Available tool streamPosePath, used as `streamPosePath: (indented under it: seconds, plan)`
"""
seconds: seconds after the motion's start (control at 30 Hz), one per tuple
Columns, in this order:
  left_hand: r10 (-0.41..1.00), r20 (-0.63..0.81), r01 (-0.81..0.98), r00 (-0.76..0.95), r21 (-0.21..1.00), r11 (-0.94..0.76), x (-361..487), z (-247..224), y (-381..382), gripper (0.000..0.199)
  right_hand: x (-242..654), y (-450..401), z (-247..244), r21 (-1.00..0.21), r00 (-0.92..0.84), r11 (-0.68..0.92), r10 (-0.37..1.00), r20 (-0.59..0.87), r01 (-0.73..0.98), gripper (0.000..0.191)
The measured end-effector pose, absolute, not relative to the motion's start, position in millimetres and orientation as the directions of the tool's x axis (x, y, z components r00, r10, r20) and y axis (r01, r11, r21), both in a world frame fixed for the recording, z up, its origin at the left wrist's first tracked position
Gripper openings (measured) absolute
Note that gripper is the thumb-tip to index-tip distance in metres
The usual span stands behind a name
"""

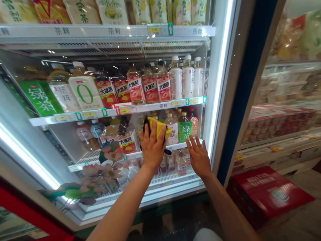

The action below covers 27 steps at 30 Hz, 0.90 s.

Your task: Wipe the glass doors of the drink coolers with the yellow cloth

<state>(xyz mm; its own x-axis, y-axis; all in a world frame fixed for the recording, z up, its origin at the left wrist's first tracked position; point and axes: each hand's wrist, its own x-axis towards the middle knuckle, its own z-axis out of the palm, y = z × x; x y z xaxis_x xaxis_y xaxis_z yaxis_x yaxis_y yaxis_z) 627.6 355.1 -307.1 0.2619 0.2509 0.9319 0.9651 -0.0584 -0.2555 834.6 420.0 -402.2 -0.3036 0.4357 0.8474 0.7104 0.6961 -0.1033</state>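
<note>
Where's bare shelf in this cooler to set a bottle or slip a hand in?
Free: bare wire shelf left of the iced-tea bottle, and the bottom grille's front strip. Crowded: the upper bottle row stands shoulder to shoulder. Left hand holds a yellow cloth; right hand is open beside it.

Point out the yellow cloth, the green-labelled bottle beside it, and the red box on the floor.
yellow cloth [160, 128], head view, bare part above the fingers
green-labelled bottle [185, 131], head view, label
red box [265, 192], head view, top face
</note>
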Motion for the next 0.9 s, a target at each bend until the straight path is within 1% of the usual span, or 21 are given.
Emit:
streamPosePath:
  seconds: [0.03,0.13,0.17,0.23,0.3,0.33,0.4,0.47,0.5,0.53,0.57,0.6,0.67,0.7,0.77,0.9]
  plan:
    - [0.246,0.933,0.965,0.263,-0.255,-0.063,628,-319,353,0.075,835,420,-403,-0.115,-0.301,0.703,0.439,0.846,0.702,0.080]
    - [0.265,0.843,0.884,0.468,-0.448,-0.134,641,-352,359,0.066,841,422,-401,-0.151,-0.282,0.719,0.445,0.850,0.678,0.081]
    - [0.272,0.808,0.853,0.523,-0.498,-0.159,649,-355,365,0.063,844,424,-400,-0.164,-0.269,0.718,0.448,0.853,0.677,0.081]
    - [0.276,0.767,0.815,0.580,-0.546,-0.195,668,-345,379,0.059,853,427,-398,-0.192,-0.240,0.702,0.467,0.851,0.686,0.081]
    - [0.269,0.765,0.811,0.586,-0.547,-0.208,684,-319,393,0.059,864,433,-398,-0.219,-0.211,0.675,0.495,0.843,0.705,0.080]
    - [0.270,0.777,0.822,0.568,-0.528,-0.213,688,-305,397,0.061,869,435,-398,-0.230,-0.198,0.661,0.507,0.839,0.714,0.079]
    - [0.287,0.829,0.876,0.480,-0.434,-0.211,690,-284,400,0.066,876,441,-400,-0.243,-0.180,0.643,0.518,0.836,0.726,0.078]
    - [0.295,0.884,0.929,0.363,-0.318,-0.191,685,-282,395,0.071,880,445,-402,-0.251,-0.173,0.646,0.518,0.838,0.720,0.077]
    - [0.291,0.902,0.944,0.320,-0.278,-0.177,681,-289,392,0.072,882,447,-404,-0.256,-0.171,0.655,0.514,0.840,0.710,0.077]
    - [0.284,0.911,0.951,0.300,-0.262,-0.164,679,-300,388,0.073,882,449,-405,-0.263,-0.168,0.667,0.509,0.844,0.697,0.076]
    - [0.278,0.910,0.949,0.309,-0.274,-0.156,678,-313,386,0.073,883,450,-406,-0.271,-0.165,0.680,0.503,0.848,0.681,0.076]
    - [0.281,0.895,0.936,0.347,-0.312,-0.161,680,-326,385,0.073,884,450,-407,-0.281,-0.161,0.693,0.499,0.851,0.664,0.075]
    - [0.302,0.836,0.888,0.458,-0.412,-0.204,690,-342,389,0.070,888,450,-408,-0.305,-0.155,0.711,0.503,0.850,0.634,0.073]
    - [0.315,0.800,0.859,0.510,-0.454,-0.237,697,-343,393,0.069,891,450,-409,-0.322,-0.150,0.714,0.512,0.846,0.621,0.072]
    - [0.328,0.754,0.820,0.569,-0.492,-0.292,710,-329,403,0.066,898,450,-411,-0.363,-0.131,0.707,0.539,0.832,0.606,0.070]
    - [0.314,0.816,0.871,0.486,-0.422,-0.250,714,-279,416,0.065,913,451,-416,-0.415,-0.081,0.681,0.570,0.818,0.603,0.068]
